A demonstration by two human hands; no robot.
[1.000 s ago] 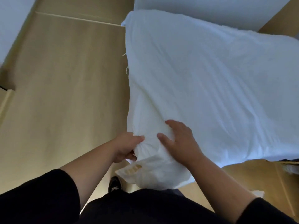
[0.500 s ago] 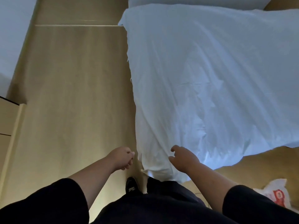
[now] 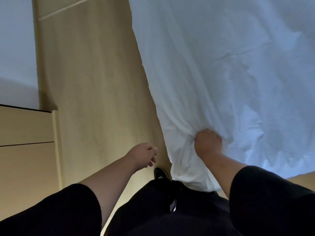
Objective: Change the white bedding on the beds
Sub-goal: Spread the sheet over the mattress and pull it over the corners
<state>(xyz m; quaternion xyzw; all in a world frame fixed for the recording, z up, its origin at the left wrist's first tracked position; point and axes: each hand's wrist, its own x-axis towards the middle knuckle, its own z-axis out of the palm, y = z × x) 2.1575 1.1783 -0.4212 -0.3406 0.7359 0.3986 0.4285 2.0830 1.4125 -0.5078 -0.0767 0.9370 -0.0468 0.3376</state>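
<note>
Left hand: ours hangs loosely curled over the floor, holding nothing.
Right hand: bunches the white sheet, which billows ahead.
Risk: one-handed, we may let the sheet slip.

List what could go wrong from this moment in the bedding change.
1. Only the right hand grips the white sheet, bunched at one spot; the left hand holds nothing, so a pull may drag it unevenly.
2. The sheet's lower edge hangs near the shoe; it could be stepped on.
</note>
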